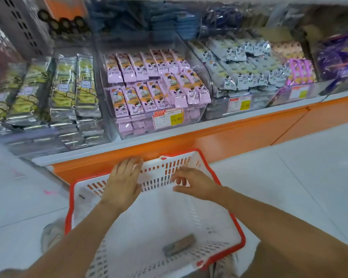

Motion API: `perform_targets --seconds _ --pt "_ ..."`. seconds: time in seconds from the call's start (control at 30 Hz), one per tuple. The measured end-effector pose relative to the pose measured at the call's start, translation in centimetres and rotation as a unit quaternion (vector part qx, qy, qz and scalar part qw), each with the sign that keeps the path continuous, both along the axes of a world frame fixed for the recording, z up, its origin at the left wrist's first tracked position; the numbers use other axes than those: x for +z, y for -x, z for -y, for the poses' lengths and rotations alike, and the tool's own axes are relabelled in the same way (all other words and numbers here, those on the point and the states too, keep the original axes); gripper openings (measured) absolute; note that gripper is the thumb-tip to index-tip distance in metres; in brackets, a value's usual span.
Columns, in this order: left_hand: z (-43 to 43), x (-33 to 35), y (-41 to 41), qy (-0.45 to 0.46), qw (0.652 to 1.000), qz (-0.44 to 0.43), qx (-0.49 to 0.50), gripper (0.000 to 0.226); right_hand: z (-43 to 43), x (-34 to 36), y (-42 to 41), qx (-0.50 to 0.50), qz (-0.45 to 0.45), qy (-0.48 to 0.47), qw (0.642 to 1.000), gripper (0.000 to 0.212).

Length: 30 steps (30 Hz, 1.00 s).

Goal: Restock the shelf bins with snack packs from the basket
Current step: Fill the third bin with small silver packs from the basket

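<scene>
Left grip (123, 177) flat, fingers straight, on the basket's (68, 213) far wall, likely steadying it; right grip (191, 181) spread, empty, hovering (one brown pack (179, 246) lies below).

Orange-fronted shelf (229, 137) carries clear bins (129, 135) side by side. Near it, pale tiled floor (289, 187) carries red-rimmed basket (68, 207).

Your left hand (123, 183) and right hand (193, 184) are bare. So are your left forearm (84, 227) and right forearm (269, 215). You wear pale grey shoes, both blurred: left shoe (49, 236), right shoe (222, 266).
</scene>
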<state>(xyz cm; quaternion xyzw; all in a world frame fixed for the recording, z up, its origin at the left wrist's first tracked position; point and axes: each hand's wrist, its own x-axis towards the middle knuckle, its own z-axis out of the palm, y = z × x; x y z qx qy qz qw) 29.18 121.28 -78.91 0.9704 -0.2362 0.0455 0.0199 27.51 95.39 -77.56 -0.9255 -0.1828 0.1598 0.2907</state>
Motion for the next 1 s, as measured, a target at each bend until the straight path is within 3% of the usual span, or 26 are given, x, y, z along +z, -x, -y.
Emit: perform_targets --seconds 0.2,0.47,0.73,0.9,1.0 --pt "-2.2 -4.9 0.2 -0.035 0.999 -0.027 0.031 0.088 -0.8 -10.0 2.9 0.056 -0.227 0.118 0.965 0.039" --pt "-1.8 -7.9 0.3 0.006 0.998 0.005 0.062 0.086 -0.7 -17.2 6.0 0.091 -0.365 0.243 0.894 0.051" --pt "-1.6 -8.5 0.4 0.017 0.997 0.014 0.074 0.083 -1.2 -18.4 6.4 0.09 -0.353 0.261 0.894 0.053" --pt "-1.7 -8.3 0.6 0.023 0.997 0.014 0.07 0.085 -1.1 -16.4 5.2 0.063 -0.347 0.24 0.905 0.022" --pt "-1.5 -7.7 0.9 0.03 0.997 0.002 0.077 0.086 -0.7 -13.9 3.8 0.017 -0.32 0.175 0.931 0.022"
